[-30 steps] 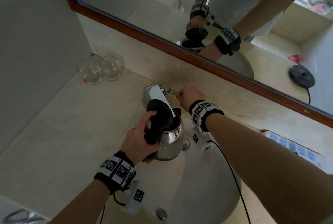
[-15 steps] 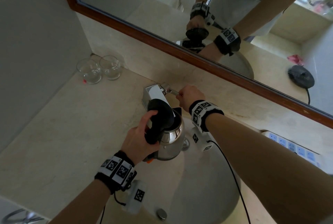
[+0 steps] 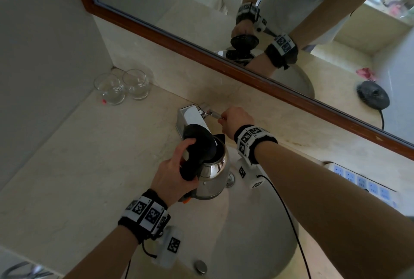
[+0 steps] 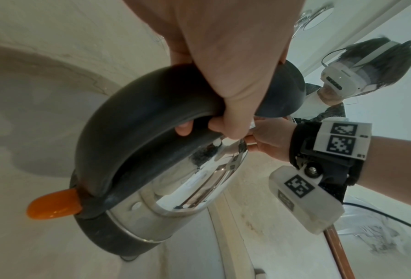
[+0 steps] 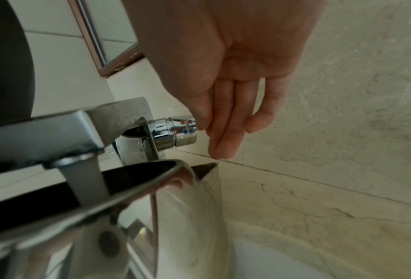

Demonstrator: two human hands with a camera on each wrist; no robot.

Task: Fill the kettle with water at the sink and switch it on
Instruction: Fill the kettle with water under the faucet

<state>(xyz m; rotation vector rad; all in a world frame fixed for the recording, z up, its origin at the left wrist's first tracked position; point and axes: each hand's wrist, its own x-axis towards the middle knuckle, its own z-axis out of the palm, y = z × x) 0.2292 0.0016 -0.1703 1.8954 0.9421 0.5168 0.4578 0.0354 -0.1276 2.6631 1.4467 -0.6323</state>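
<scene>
A steel kettle (image 3: 212,166) with a black handle and raised black lid (image 3: 199,137) hangs over the sink (image 3: 257,245), its mouth under the square chrome tap (image 3: 192,115). My left hand (image 3: 172,173) grips the handle (image 4: 132,117); the orange switch (image 4: 54,204) sticks out at the handle's foot. In the right wrist view a stream of water (image 5: 85,185) runs from the spout (image 5: 56,128) into the kettle (image 5: 187,226). My right hand (image 3: 235,119) is at the tap's side lever (image 5: 178,132), thumb touching the lever's end, fingers (image 5: 223,122) straight and hanging past it.
Two empty glasses (image 3: 109,89) (image 3: 136,84) stand in the counter's back left corner. A white power strip (image 3: 363,184) lies on the counter at the right. The wood-framed mirror (image 3: 201,52) runs just behind the tap and reflects the black kettle base (image 3: 373,95).
</scene>
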